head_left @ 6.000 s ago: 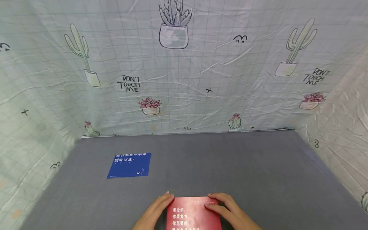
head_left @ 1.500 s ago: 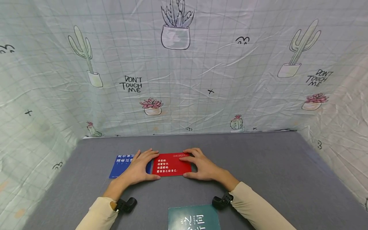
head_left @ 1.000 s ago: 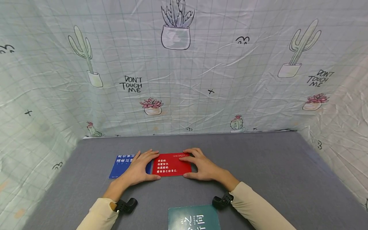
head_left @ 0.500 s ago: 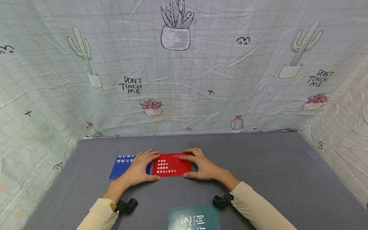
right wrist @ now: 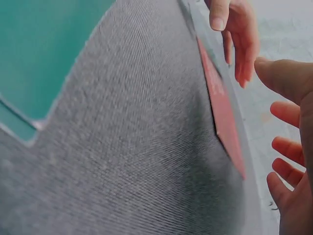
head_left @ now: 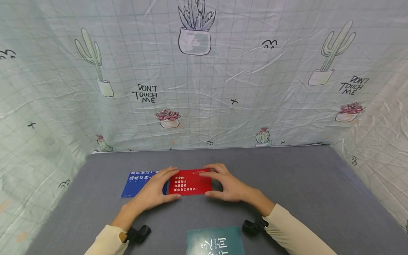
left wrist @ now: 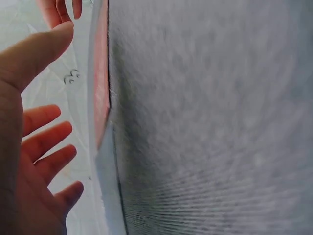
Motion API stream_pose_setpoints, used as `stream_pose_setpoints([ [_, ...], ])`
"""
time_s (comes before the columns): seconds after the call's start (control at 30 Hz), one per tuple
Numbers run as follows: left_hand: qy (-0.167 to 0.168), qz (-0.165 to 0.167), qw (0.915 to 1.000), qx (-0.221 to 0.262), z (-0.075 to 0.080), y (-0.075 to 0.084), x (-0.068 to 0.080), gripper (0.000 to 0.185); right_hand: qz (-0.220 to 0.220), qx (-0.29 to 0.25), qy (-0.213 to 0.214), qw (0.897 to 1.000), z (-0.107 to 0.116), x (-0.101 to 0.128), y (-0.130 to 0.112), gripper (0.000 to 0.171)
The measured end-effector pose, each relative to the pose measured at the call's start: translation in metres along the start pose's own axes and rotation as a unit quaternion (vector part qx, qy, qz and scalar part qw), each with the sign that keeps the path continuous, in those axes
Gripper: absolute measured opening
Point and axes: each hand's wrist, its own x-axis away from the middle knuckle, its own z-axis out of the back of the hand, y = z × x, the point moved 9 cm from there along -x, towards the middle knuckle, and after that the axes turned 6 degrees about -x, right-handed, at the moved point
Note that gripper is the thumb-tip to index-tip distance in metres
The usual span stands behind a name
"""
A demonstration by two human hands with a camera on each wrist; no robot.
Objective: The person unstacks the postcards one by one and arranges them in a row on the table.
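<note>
Blue card (head_left: 137, 183) lies flat on the grey mat (head_left: 302, 198); the red card (head_left: 190, 181) touches or just overlaps its right edge. My left hand (head_left: 153, 189) and right hand (head_left: 231, 184) flank the red card, fingers spread, holding nothing. To square the edges I'd keep light, even pressure.

Looked like a makeshift recording booth rather than a lived-in room: hung on three sides beyond the hands with a wrinkled cloth backdrop (head_left: 223, 88) printed with cacti, potted succulents and "DON'T TOUCH ME". Floored under the hands by a table (head_left: 287, 184) covered in plain grey fabric. Showed no furniture or windows.
</note>
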Motion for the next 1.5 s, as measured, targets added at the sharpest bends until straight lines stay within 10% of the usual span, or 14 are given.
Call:
stream_pose_setpoints([
  [0.47,0.021,0.034,0.9986,0.034,0.018,0.029,0.024,0.079,0.019,-0.003,-0.017,1.000,0.003,0.024,-0.027,0.060],
  [0.77,0.040,-0.005,0.9979,0.050,0.015,0.055,0.051,0.084,0.007,-0.042,0.002,0.999,0.003,0.048,-0.038,0.060],
  [1.1,-0.065,0.001,0.9932,0.096,-0.016,0.081,0.080,0.083,0.008,-0.055,0.012,0.998,-0.004,0.076,-0.055,0.059],
  [1.5,-0.096,-0.022,0.9808,0.169,-0.039,0.102,0.106,0.094,-0.014,-0.149,-0.032,0.988,-0.027,0.109,-0.062,0.059],
])
